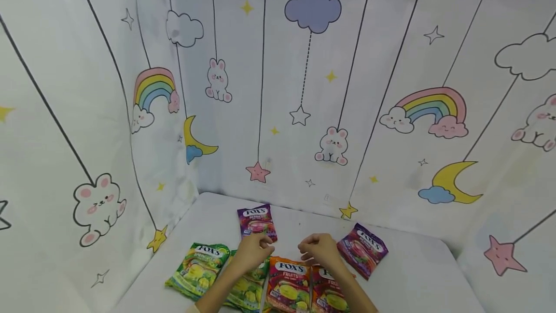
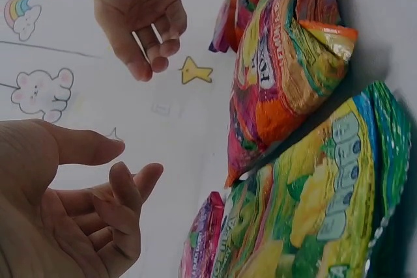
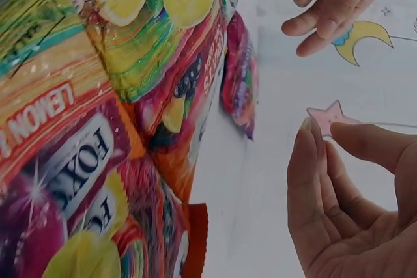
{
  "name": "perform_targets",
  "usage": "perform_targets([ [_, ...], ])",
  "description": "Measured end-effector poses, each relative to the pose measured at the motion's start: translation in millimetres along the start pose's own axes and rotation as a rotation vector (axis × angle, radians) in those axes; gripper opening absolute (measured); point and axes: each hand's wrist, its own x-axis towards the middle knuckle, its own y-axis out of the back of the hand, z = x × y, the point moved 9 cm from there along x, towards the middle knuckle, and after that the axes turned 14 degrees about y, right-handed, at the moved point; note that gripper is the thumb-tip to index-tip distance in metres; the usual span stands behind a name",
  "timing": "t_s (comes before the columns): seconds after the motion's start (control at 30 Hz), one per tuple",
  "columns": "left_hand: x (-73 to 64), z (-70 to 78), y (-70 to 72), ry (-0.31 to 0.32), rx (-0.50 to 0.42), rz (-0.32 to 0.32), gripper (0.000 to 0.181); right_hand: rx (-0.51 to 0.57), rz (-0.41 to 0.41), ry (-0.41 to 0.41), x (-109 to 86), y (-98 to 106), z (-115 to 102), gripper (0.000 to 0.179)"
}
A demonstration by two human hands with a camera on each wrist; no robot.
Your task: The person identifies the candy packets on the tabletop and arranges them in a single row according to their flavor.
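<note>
In the head view my left hand (image 1: 255, 253) hovers over the second green candy bag (image 1: 247, 286), close to the left purple Berries bag (image 1: 256, 221). Its thumb and fingers are loosely bent, and nothing is between them in the left wrist view. My right hand (image 1: 322, 252), also with loosely bent fingers and holding nothing, is above the right orange Fruits bag (image 1: 328, 293); its forearm covers part of that bag. Between the forearms lies the other orange Fruits bag (image 1: 287, 284). A green Fox's bag (image 1: 200, 269) is at the far left.
Another purple Berries bag (image 1: 364, 250) lies tilted to the right of my right hand. All the bags rest on a white tabletop (image 1: 417, 269). White cloth walls (image 1: 243, 124) printed with rabbits, stars and rainbows rise at the table's back and sides.
</note>
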Motion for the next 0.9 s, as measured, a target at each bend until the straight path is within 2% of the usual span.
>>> perform_targets([
  [0.13, -0.8, -4.9, 6.7, 0.002, -0.009, 0.02, 0.031, 0.002, -0.005, 0.018, 4.4, -7.5, -2.2, 0.024],
  [0.3, -3.5, -10.3, 17.3, 0.004, 0.023, 0.07, 0.027, 0.0, -0.022, 0.058, 9.3, -14.9, -6.9, 0.026],
  [0.57, -5.0, -17.4, 33.1, -0.014, 0.045, 0.133, 0.023, 0.007, -0.03, 0.04, 19.2, -26.6, -1.5, 0.024],
  [0.7, -1.8, -20.9, 41.5, -0.011, 0.05, 0.161, 0.021, -0.015, -0.016, 0.02, 25.9, -30.3, 0.9, 0.021],
  [0.9, 8.6, -34.1, 49.7, 0.044, 0.066, 0.181, 0.019, -0.029, -0.006, 0.019, 36.1, -32.3, 2.7, 0.018],
])
